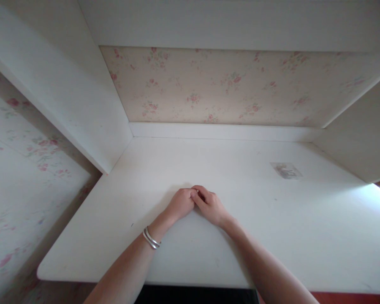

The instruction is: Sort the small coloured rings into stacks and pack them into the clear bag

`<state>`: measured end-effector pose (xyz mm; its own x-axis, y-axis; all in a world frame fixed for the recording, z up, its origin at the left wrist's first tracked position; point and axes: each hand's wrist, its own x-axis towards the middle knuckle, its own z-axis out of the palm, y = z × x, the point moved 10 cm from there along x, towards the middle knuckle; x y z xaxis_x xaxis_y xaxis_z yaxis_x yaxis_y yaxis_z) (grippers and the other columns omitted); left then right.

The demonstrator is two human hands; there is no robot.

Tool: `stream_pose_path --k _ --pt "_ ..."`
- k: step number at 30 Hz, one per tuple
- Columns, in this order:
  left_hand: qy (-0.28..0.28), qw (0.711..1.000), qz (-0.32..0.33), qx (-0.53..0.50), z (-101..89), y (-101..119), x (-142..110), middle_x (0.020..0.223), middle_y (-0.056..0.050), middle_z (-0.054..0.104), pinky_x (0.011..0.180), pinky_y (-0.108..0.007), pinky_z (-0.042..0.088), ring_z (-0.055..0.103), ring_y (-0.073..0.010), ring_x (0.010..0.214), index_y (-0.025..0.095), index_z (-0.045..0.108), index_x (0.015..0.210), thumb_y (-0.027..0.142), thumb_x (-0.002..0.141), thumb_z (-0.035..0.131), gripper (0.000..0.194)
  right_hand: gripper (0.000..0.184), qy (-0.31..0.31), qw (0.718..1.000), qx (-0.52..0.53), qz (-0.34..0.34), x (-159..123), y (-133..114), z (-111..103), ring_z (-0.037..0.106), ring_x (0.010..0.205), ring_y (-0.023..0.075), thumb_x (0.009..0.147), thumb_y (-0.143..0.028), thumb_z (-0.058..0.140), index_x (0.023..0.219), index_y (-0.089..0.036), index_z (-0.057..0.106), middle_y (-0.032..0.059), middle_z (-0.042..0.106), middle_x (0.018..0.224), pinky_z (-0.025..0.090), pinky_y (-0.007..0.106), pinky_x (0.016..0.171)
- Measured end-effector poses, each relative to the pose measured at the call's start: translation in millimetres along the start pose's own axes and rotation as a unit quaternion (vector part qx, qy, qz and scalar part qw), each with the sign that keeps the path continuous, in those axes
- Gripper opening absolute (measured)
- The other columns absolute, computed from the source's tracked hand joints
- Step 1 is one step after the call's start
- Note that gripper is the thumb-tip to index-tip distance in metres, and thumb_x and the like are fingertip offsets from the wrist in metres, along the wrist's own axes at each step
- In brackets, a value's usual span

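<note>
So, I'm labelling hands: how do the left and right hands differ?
The left hand shows mostly its back, fingers largely hidden; the right hand shows its thumb and a bent finger. The left wrist wears silver bangles; the right wrist is bare. Both hands touch each other over the white desk.

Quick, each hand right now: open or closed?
Left hand: curled against the right; grip hidden, can't tell.
Right hand: loosely curled; can't tell if holding anything.
</note>
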<state>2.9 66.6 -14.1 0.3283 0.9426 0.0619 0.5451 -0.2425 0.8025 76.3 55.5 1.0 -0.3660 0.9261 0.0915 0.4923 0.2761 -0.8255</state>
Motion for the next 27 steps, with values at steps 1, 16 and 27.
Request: stream_pose_path --k 1,16,27 --pt "-0.001 1.000 0.000 0.000 0.0 -0.1 0.0 0.088 -0.005 0.072 0.074 -0.025 0.049 0.064 -0.0169 0.083 0.017 0.072 0.086 0.013 0.079 0.041 0.031 0.031 -0.001 1.000 0.000 0.002 0.0 0.3 0.1 0.059 0.074 0.0144 0.092 -0.042 0.039 0.107 -0.022 0.057 0.0020 0.066 0.083 0.042 0.026 0.069" --pt "-0.001 1.000 0.015 0.010 0.7 0.5 0.0 0.088 -0.005 0.072 0.074 -0.025 0.048 0.064 -0.0165 0.083 0.017 0.071 0.085 0.012 0.079 0.041 0.031 0.033 -0.004 1.000 0.004 0.005 0.1 -0.4 0.5 0.059 0.072 0.0141 0.092 -0.043 0.038 0.106 -0.021 0.058 0.0022 0.065 0.081 0.042 0.025 0.067" --pt "0.001 1.000 0.004 0.005 0.0 0.8 -0.7 0.088 -0.004 0.072 0.074 -0.025 0.049 0.064 -0.0167 0.083 0.016 0.071 0.085 0.012 0.078 0.042 0.031 0.033 0.002 1.000 0.005 0.001 0.0 0.5 0.5 0.059 0.071 0.0144 0.092 -0.044 0.038 0.106 -0.021 0.058 0.0025 0.066 0.080 0.043 0.026 0.069"
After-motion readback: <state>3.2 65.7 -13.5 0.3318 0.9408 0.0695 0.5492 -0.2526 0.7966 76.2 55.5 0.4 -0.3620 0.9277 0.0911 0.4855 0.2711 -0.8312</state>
